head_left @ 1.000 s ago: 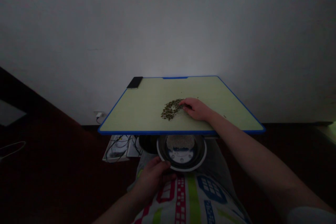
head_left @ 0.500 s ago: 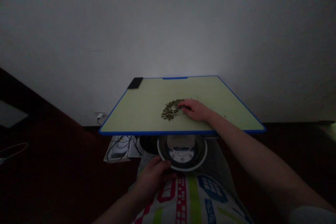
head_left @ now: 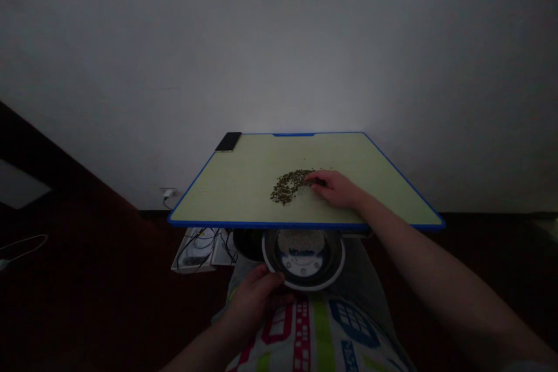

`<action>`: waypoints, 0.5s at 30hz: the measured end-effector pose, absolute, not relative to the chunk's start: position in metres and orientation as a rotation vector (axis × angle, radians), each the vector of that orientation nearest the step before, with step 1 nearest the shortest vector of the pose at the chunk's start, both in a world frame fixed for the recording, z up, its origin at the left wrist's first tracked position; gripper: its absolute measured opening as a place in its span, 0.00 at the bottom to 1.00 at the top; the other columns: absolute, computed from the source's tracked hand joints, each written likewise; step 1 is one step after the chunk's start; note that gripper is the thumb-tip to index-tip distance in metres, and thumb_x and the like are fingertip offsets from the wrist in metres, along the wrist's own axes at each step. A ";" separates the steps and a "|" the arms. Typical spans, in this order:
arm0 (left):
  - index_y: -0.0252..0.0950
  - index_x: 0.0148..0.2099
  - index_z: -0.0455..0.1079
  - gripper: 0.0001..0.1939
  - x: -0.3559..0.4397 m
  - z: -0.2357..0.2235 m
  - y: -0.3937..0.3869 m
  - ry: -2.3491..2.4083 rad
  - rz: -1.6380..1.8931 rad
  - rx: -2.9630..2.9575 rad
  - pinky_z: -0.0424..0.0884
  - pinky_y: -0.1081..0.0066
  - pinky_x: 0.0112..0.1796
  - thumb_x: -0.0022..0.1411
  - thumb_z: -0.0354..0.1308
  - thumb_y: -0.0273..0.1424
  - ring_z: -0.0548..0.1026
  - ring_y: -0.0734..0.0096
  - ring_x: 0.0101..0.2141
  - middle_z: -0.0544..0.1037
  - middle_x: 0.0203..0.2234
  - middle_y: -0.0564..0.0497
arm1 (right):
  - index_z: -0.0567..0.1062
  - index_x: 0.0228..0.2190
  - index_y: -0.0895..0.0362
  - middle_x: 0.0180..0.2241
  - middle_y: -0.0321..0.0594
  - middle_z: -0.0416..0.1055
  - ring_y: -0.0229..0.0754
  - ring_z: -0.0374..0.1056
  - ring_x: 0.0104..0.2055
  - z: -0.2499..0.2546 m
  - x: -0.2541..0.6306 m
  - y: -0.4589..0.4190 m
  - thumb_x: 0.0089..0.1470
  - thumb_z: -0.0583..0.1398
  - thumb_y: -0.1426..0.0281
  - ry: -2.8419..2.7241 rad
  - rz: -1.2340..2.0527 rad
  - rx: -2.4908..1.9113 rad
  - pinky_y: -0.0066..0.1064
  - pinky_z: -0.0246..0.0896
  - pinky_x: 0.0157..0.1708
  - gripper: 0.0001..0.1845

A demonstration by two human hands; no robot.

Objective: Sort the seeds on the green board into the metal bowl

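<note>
A scattered pile of small brownish-green seed-like pieces [head_left: 285, 187] lies in a curved shape on the pale table [head_left: 235, 186] with a blue rim. My right hand [head_left: 335, 187] rests low at the pile's right end, index finger and thumb curled towards each other. Dark shade fills the gap between them, so what they hold is hidden. Below the front edge, my left hand [head_left: 257, 297] grips the near-left rim of a round metal bowl [head_left: 305, 286], thumb on the rim and other fingers underneath. Pale contents show inside the bowl, partly covered by the table edge.
A black phone [head_left: 228, 142] lies at the table's far left corner. Behind the table stands a grey wall [head_left: 296, 46]. Under its left side is a white box [head_left: 194, 253] with dark cables, beside a dark container [head_left: 247, 244]. A plugged-in charger [head_left: 168, 192] is on the wall.
My right hand has shifted slightly to the right along the pile's end. The whole view has moved a little. My left hand keeps hold of the bowl.
</note>
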State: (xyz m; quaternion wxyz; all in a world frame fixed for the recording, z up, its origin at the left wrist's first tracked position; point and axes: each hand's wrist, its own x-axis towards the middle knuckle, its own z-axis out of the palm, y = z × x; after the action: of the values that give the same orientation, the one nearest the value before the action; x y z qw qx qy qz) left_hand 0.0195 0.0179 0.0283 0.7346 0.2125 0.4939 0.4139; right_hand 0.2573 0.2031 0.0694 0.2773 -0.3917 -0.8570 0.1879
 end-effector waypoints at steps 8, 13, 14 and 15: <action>0.31 0.34 0.75 0.11 0.021 0.021 0.017 1.037 0.905 0.463 0.76 0.72 0.30 0.45 0.66 0.28 0.81 0.64 0.30 0.84 0.32 0.43 | 0.76 0.44 0.59 0.25 0.38 0.71 0.40 0.64 0.26 0.076 0.317 0.175 0.55 0.54 0.64 -2.060 0.330 -1.477 0.30 0.58 0.27 0.19; 0.32 0.37 0.75 0.11 0.021 0.014 0.017 1.011 0.903 0.474 0.76 0.72 0.31 0.48 0.65 0.27 0.81 0.63 0.32 0.84 0.35 0.42 | 0.76 0.44 0.60 0.27 0.40 0.73 0.42 0.67 0.27 0.069 0.353 0.159 0.53 0.56 0.64 -1.889 0.212 -1.829 0.32 0.59 0.29 0.19; 0.32 0.38 0.74 0.12 0.021 0.012 0.017 1.000 0.900 0.479 0.76 0.72 0.31 0.48 0.64 0.27 0.81 0.63 0.32 0.84 0.35 0.42 | 0.77 0.43 0.60 0.28 0.42 0.74 0.42 0.68 0.28 0.069 0.354 0.159 0.53 0.56 0.64 -1.888 0.184 -1.892 0.32 0.59 0.29 0.19; 0.32 0.38 0.74 0.12 0.020 0.011 0.017 0.991 0.900 0.480 0.75 0.72 0.31 0.48 0.64 0.27 0.81 0.63 0.32 0.84 0.35 0.42 | 0.77 0.43 0.60 0.29 0.43 0.75 0.43 0.69 0.29 0.069 0.353 0.159 0.53 0.57 0.64 -1.898 0.158 -1.947 0.32 0.59 0.30 0.19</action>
State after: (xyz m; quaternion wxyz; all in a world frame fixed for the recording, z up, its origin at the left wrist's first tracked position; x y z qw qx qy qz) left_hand 0.0204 0.0174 0.0109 0.7576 0.2202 0.4549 0.4130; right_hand 0.3533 0.1589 0.0694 0.2075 -0.6993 -0.6817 0.0568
